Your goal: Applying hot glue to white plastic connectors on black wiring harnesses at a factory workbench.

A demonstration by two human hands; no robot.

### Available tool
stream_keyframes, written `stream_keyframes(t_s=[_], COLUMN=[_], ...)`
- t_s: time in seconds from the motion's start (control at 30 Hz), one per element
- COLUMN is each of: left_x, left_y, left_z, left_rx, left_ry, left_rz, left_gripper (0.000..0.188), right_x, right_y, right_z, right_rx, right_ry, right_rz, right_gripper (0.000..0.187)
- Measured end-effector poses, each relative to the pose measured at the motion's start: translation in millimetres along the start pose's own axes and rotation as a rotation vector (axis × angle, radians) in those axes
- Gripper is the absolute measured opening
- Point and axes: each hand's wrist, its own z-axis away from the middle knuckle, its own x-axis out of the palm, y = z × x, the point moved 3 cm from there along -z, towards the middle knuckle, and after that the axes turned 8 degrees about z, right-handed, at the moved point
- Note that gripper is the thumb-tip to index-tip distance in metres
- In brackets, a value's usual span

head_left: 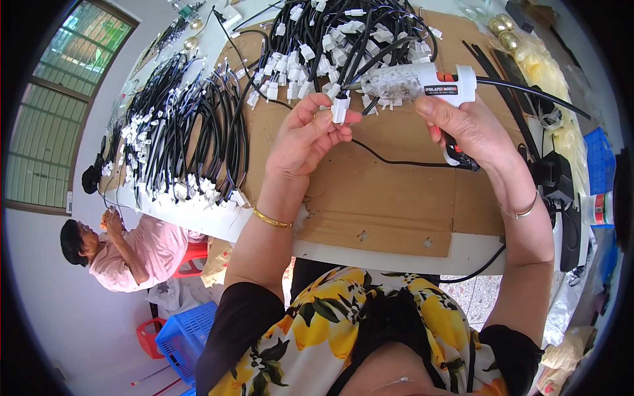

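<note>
Between the thumb and fingers of my left hand (304, 140) is a white plastic connector (341, 108) on a black cable. My right hand (465, 127) is wrapped round the handle of a white glue gun (422, 84), whose smeared nozzle points left. Its tip is right by the connector's upper end; whether they touch I cannot tell. A black glue stick (528, 94) juts from the gun's back end. Just beyond my hands lies a big heap of black cables (337, 39) with white connectors.
Cardboard (383, 204) covers the white table. Bundled cables (191, 125) lie at left. Black sticks (505, 92), a black power adapter (556, 177) and yellowish plastic wrap (545, 72) are at right. Another person in pink (142, 254) sits at left near a blue crate (188, 333).
</note>
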Motion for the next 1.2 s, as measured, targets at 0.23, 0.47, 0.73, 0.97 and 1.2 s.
stream_keyframes(t_s=[0.23,0.47,0.73,0.97,1.2], left_x=[-3,-3,21,56,80], left_y=[-1,10,24,31,37], left_z=[-5,-6,5,14,24], left_rx=[0.081,0.395,0.694,0.903,1.006], left_ry=[0.096,0.257,0.382,0.392,0.482], left_rz=[-0.088,-0.318,-0.502,-0.775,-1.106], left_gripper=[0.021,0.025,0.030,0.031,0.028], right_x=[-5,-2,-6,-4,-3], right_y=[3,-4,-3,-23,-22], right_z=[-1,0,3,16,18], right_rx=[0.006,-0.022,-0.044,-0.105,-0.172], right_ry=[0.001,0.064,0.055,0.089,0.072], right_rz=[-0.002,-0.018,-0.062,-0.146,-0.049], right_gripper=[0.040,0.042,0.038,0.036,0.028])
